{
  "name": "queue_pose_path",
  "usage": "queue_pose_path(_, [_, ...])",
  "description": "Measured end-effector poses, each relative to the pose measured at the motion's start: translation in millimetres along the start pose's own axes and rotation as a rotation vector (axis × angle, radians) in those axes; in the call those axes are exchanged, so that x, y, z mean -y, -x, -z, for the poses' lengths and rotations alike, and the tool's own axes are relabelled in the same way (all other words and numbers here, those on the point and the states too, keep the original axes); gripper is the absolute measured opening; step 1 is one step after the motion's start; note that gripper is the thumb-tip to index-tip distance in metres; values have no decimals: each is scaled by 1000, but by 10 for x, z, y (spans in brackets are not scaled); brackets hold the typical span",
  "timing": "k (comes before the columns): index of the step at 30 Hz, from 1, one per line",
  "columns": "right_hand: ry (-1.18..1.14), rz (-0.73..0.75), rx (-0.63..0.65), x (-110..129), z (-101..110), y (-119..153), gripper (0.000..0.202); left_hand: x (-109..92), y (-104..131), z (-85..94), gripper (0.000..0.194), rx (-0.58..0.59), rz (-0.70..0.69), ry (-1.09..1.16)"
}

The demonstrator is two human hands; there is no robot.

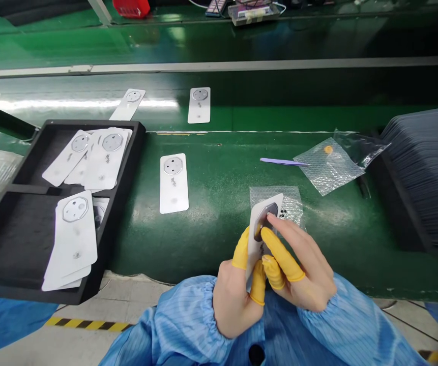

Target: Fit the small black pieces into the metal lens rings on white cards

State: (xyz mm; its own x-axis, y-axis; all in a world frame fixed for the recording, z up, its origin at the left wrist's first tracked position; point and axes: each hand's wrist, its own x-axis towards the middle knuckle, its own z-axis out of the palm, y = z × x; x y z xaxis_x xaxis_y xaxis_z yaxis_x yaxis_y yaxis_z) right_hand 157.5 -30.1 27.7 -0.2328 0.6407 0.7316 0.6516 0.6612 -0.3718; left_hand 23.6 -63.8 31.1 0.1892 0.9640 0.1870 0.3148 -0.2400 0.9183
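My left hand [237, 300] grips a white phone back cover [254, 216] along its lower part, thumb and finger in yellow finger cots. The cover stands tilted, its mirror-like octagonal camera plate [271, 208] turned toward my right hand [310, 274]. Two fingertips of that hand, one bare and one in a yellow cot, press at the plate. Its thumb, also in a cot, curls against the cover lower down. Whether a small part lies under those fingertips is hidden. Behind the cover lies a bubble-wrap sheet [260, 192] with several small black round pieces [283, 213].
Purple tweezers [280, 161] touch a second bubble-wrap sheet [321, 173] bearing an orange spot. A divided black tray [127, 203] at left holds several white covers [76, 239]. More covers lie on the green table [174, 190] and farther back [199, 109]. Grey stacked sheets [428, 173] stand right.
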Motion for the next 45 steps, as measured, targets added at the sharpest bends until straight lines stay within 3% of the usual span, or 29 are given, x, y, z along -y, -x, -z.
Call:
queue_pose_path(8, [-12, -14, 110, -23, -9, 41, 54, 36, -14, -46, 74, 31, 31, -13])
queue_pose_path(15, [25, -22, 74, -65, 59, -30, 46, 62, -34, -78, 74, 3, -25, -98])
queue_pose_path(18, [28, 21, 86, -85, 78, -63, 48, 61, -32, -83, 58, -4, -30, -181])
queue_pose_path(22, [22, 33, 175, -76, 37, -19, 55, 141, 21, -96, 25, 12, 11, -239])
queue_pose_path(25, [-13, -70, 302, -84, -31, 81, 58, 252, 58, -137, 12, -25, 103, -249])
queue_pose_path(27, [-94, -136, 327, -119, -66, 152, 56, 291, 45, -172, 24, -17, 189, -117])
queue_pose_path(30, [-228, -325, 171, -198, -81, 209, 50, 260, -32, -202, 51, 19, 331, 330])
queue_pose_path(32, [-361, -529, 30, -239, -74, 194, 53, 215, -103, -185, 57, 36, 401, 620])
queue_pose_path(34, [-570, -696, -4, -258, -64, 150, 57, 191, -185, -134, 58, 62, 414, 742])
queue_pose_path(37, [-804, -783, 36, -243, -53, 85, 45, 213, -328, -30, 44, 96, 355, 694])
queue_pose_path(41, [-851, -816, 18, -179, -36, 66, 30, 277, -467, 48, 33, 53, 339, 575])
queue_pose_path(45, [-870, -901, 68, -128, -16, 70, 28, 293, -461, 37, 29, -46, 242, 397])
